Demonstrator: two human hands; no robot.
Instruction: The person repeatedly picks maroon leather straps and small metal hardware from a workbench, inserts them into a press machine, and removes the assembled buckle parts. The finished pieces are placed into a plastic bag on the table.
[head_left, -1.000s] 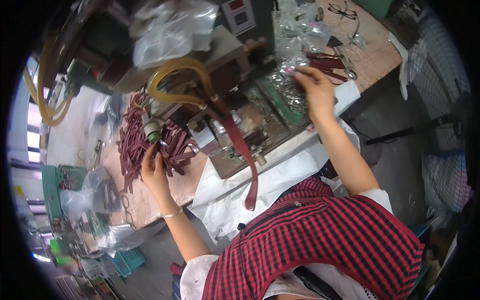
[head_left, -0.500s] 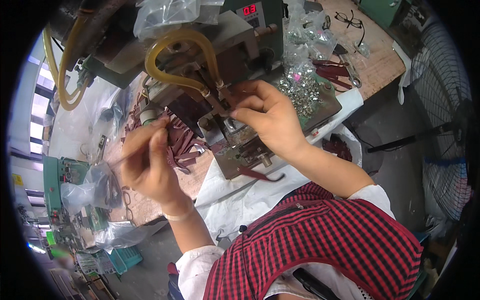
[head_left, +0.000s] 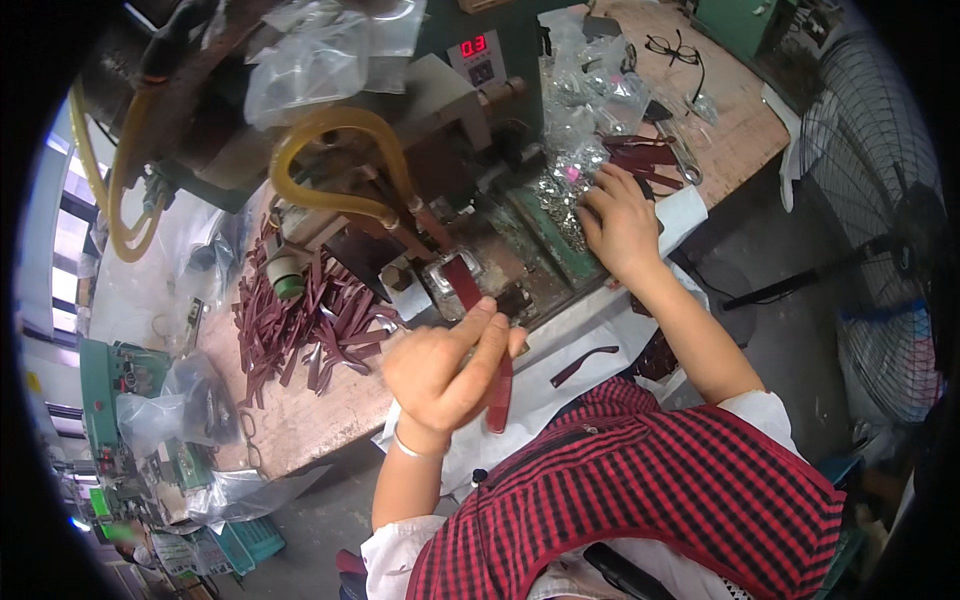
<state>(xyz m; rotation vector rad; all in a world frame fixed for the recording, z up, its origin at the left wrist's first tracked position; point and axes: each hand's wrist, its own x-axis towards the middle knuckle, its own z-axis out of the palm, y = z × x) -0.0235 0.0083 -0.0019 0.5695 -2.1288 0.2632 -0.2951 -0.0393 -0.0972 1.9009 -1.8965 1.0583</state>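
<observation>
My left hand [head_left: 450,375] pinches a dark red strip [head_left: 500,395] shaped like an eyeglass temple. Its far end reaches the metal fixture [head_left: 445,275] beneath the pressing head of a bench machine; its near end hangs below my fingers. To the right, my right hand [head_left: 625,225] rests at a heap of small shiny metal parts [head_left: 560,200], fingers bent and apart. Whether a small part lies under the fingertips is hidden. Another dark red temple [head_left: 585,366] lies alone on the white cloth [head_left: 545,400] in front of the machine.
A pile of dark red strips [head_left: 300,330] covers the bench left of the machine. Yellow hoses [head_left: 335,120] loop over the fixture. More strips [head_left: 645,158], black glasses [head_left: 675,50] and clear bags [head_left: 310,65] lie around. A large fan [head_left: 880,230] stands right.
My left hand has come right and down to the fixture with a strip. My right hand has left the fixture for the metal parts. The loose temple now lies farther right.
</observation>
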